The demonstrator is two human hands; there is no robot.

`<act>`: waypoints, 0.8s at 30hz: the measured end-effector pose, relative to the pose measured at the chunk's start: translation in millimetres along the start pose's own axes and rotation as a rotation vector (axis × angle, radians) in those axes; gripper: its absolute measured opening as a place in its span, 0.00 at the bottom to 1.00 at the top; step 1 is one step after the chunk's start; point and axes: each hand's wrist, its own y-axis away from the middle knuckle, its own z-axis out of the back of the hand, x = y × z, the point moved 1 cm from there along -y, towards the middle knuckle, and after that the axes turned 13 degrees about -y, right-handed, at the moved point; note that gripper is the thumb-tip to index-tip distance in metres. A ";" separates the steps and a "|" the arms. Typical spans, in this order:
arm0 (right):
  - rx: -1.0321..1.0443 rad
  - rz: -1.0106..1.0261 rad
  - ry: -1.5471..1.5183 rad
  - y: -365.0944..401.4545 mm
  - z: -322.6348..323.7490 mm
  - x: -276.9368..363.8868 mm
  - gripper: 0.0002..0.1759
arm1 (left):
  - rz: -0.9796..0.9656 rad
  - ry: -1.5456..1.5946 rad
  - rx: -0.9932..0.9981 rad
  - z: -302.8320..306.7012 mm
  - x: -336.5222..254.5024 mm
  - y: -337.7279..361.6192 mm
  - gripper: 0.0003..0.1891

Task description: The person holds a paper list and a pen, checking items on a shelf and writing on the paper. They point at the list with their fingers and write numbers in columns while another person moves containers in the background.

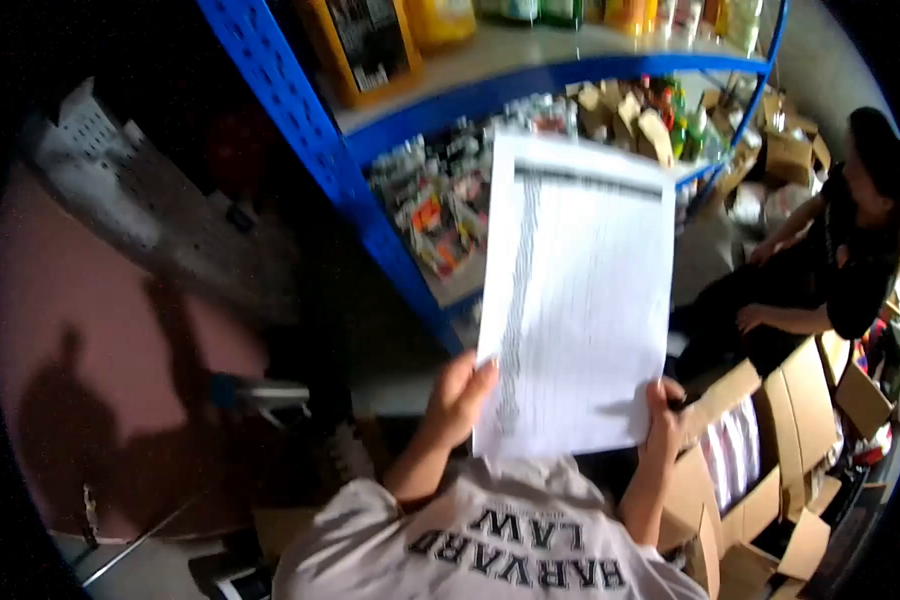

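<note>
A white sheet of paper [590, 310], printed with a dark header band and rows of small text too blurred to read, is held up in front of my chest. My left hand [460, 398] pinches its lower left edge, thumb on the front. At the lower right edge my right hand [662, 408] grips the same sheet, its fingers partly hidden behind the paper. Behind the sheet's upper part stands a blue metal shelf [560, 72], partly covered by it.
Bottles and an orange container [365, 50] stand on the upper shelf, with many small packets [440, 210] below. To the right, a person in black [860, 230] sits near open cardboard boxes [795, 410]. A dark reddish surface [100, 370] lies at left.
</note>
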 end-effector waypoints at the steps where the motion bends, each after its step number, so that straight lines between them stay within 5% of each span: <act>1: 0.007 -0.048 0.048 -2.1 3.2 -2.0 0.04 | -0.047 -0.023 0.008 0.2 -0.5 -0.7 0.12; 5: 0.029 -0.142 -0.020 -1.6 -9.0 12.1 0.07 | 0.032 0.035 0.123 7.7 4.0 0.3 0.19; 15: 0.104 -0.150 0.021 -0.5 -29.7 15.6 0.06 | 0.044 -0.101 0.350 22.4 -4.8 4.1 0.13; 24: 0.157 -0.079 0.129 -3.4 -27.4 10.6 0.09 | -0.027 -0.186 0.186 16.6 9.1 0.3 0.16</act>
